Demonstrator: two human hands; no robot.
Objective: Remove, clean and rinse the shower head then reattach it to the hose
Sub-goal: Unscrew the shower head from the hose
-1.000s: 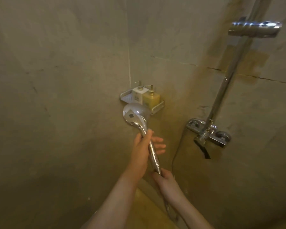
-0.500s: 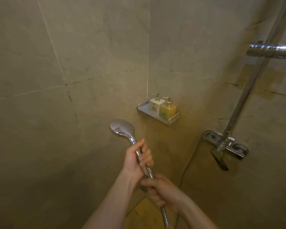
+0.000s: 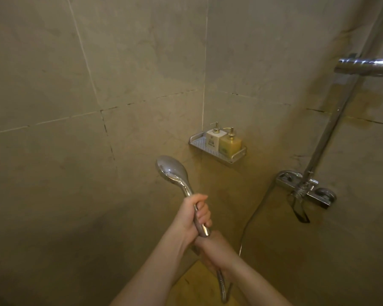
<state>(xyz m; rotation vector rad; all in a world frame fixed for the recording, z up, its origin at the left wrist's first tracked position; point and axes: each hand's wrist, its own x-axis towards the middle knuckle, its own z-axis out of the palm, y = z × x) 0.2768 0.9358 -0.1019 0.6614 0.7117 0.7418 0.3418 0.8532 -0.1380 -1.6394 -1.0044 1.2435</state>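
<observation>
The left hand (image 3: 191, 219) grips the shower head (image 3: 175, 175) handle, while the right hand (image 3: 217, 252) directly below it grips the hose (image 3: 222, 288) connection.

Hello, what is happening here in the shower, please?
A person is holding a chrome shower head with both hands. The left hand grips the handle, and the right hand is wrapped around the joint where the metal hose meets it, as if to unscrew it. The head looks still attached. Behind, two pump bottles stand on a corner shelf, and the mixer tap is on the right wall.
</observation>
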